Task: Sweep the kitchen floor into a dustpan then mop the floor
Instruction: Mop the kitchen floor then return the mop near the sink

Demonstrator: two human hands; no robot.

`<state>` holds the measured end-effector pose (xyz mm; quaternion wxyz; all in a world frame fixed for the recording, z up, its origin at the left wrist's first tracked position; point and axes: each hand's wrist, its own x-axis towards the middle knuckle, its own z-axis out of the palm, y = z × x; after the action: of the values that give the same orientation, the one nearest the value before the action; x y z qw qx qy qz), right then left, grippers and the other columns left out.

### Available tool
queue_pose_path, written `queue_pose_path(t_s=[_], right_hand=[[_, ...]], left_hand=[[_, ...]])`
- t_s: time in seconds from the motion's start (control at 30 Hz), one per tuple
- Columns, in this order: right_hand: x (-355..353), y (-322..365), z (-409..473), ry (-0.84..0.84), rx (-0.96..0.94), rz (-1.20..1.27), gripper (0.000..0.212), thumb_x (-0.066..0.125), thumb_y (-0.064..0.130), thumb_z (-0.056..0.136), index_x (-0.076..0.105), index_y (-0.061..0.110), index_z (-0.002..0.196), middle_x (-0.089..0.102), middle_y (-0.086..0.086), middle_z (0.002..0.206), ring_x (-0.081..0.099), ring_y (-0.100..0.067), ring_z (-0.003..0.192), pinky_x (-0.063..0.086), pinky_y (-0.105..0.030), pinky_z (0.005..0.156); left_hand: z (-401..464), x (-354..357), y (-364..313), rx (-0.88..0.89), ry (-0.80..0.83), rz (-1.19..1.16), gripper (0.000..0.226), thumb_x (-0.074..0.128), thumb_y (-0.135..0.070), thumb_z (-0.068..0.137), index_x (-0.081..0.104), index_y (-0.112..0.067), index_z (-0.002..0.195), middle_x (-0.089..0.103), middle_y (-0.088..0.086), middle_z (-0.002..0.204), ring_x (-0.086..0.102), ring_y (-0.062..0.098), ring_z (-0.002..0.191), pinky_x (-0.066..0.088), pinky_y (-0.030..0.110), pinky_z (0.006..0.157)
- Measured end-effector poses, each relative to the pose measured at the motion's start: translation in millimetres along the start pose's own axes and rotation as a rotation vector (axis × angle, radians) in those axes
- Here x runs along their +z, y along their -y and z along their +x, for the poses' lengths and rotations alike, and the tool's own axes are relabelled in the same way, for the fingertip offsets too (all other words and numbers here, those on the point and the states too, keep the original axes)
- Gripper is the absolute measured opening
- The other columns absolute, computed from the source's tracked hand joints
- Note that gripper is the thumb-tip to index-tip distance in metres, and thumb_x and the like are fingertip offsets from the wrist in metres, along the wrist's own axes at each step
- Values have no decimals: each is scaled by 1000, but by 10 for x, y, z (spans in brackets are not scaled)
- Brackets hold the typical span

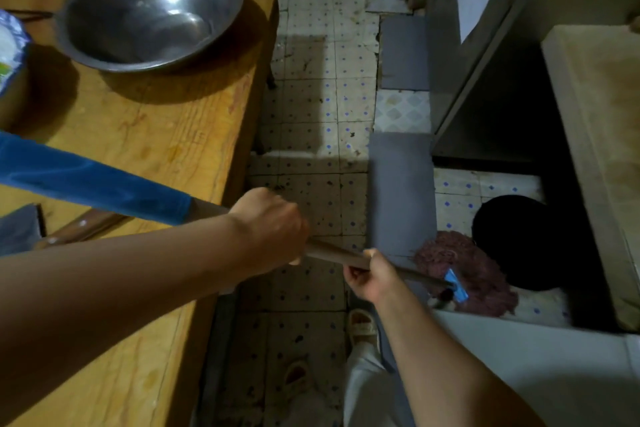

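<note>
No writing can be read anywhere. Both fists grasp the brown mop handle (332,255), the left hand (273,225) clenched round it above the right hand (372,276), and its purplish stringy mop head (464,270) lies at four o'clock on the floor beside a black bin (519,239). Farther off, the stained blue-dotted tiled floor (311,107) runs toward twelve o'clock between a wooden counter (166,142) bearing a steel bowl (149,10) at ten o'clock and a metal cabinet (460,55) at two.

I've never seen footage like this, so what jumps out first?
Two bare arms reach in from below, the left hand and right hand gripping a mop handle whose purplish mop head lies on the tiled floor at lower right. A big steel bowl sits on the wooden counter, upper left.
</note>
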<state>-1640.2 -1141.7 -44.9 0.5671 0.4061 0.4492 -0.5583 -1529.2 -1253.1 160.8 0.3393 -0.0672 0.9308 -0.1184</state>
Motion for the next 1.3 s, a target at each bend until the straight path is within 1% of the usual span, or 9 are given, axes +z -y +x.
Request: queue_pose_path(t_s=[0.17,0.33,0.57,0.63,0.73,0.93,1.03,1.13,1.3], right_hand=[[220,-271,-135,65,45,54,26,50,25,97,49,0,89,56,-17,75,63,-27,42,49,-27,34],[-7,-26,-147,48,16,76,23,50,23,97,50,1,90,58,-17,76,60,-26,67,51,-28,35],[-463,329,89,-116,-92,88,18,50,20,96,47,5,87,61,-17,51,59,-23,31,46,-27,29],[-507,363,87,-113,-100,88,18,49,20,96,46,5,86,59,-16,44,60,-24,34,46,-27,29],[-393,318,41,-113,-74,73,22,50,23,96,46,3,87,58,-16,64,61,-26,45,45,-25,29],[-159,57,-2,-64,-56,40,25,49,24,96,48,3,82,57,-13,42,58,-21,32,45,-23,29],[81,-162,-83,-6,1,84,29,52,25,95,48,1,80,58,-14,52,60,-24,43,47,-24,30],[127,-183,-111,11,18,115,30,51,25,96,46,1,79,55,-13,38,56,-22,28,47,-24,30],[47,162,-68,-21,-17,97,30,51,23,96,47,0,77,56,-12,57,58,-22,36,46,-22,30]], left_hand=[[-288,20,238,-36,32,-34,36,38,-50,97,53,-23,115,59,-7,91,63,10,87,47,22,70],[-55,-92,-66,14,-57,93,37,33,-43,100,48,-17,122,60,1,102,60,14,86,33,22,57],[303,-69,-582,-14,-52,6,32,38,-29,102,45,-14,129,57,3,93,47,15,68,34,28,63],[343,-52,-594,-1,-77,-5,31,37,-31,102,47,-14,126,57,2,92,53,17,77,35,28,66],[296,-70,-449,-17,-69,5,35,35,-39,101,49,-14,121,52,2,83,50,15,77,36,27,67],[73,-95,-212,-36,17,-72,34,39,-43,98,52,-17,117,60,1,106,60,18,97,39,27,72],[-138,-96,14,-77,47,-75,34,42,-45,97,53,-20,117,59,-3,99,59,13,91,40,25,71],[-169,-112,50,-73,49,-66,34,42,-47,96,53,-22,117,60,-4,98,60,12,90,43,25,73],[139,-242,-18,-50,-31,60,31,38,-41,99,50,-20,118,54,-2,90,43,12,73,33,25,65]])
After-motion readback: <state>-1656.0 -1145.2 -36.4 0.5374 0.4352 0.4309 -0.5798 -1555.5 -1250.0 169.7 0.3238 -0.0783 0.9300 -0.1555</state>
